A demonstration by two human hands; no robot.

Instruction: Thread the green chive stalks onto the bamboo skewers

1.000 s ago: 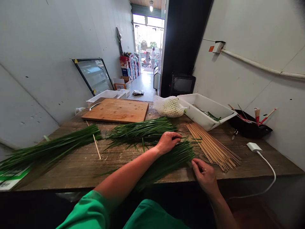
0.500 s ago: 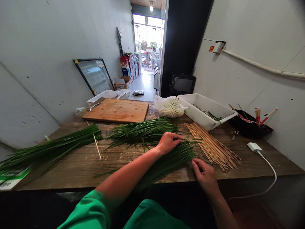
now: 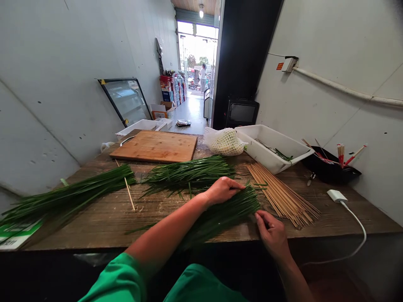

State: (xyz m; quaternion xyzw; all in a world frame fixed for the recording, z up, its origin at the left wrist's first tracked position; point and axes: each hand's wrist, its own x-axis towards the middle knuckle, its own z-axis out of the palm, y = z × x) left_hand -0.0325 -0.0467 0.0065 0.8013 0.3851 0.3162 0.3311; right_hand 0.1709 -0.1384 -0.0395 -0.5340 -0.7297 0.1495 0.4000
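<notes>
A bunch of garlic chives (image 3: 233, 212) lies at the front of the wooden table, its cut ends towards the right. My left hand (image 3: 224, 191) reaches across the bunch, with fingers pinched at the far edge near those ends. At the near edge, my right hand (image 3: 271, 230) has thumb and forefinger pressed together by the lowest stalk tips; whatever is between them is hidden. Just right of the bunch, many thin bamboo skewers (image 3: 280, 193) lie side by side. Behind my left hand rests another heap of chives (image 3: 192, 173).
Further chives (image 3: 72, 188) lie at the left, with a single skewer (image 3: 129, 193) across their ends. At the back are a cutting board (image 3: 157, 145), a net-wrapped bundle (image 3: 225, 141) and a white bin (image 3: 270, 147). A black tray (image 3: 336, 167) and a white charger (image 3: 336, 195) sit right.
My left fingertips have moved slightly right along the far edge of the chives. My right hand stays at the near edge, and the view has shifted a little.
</notes>
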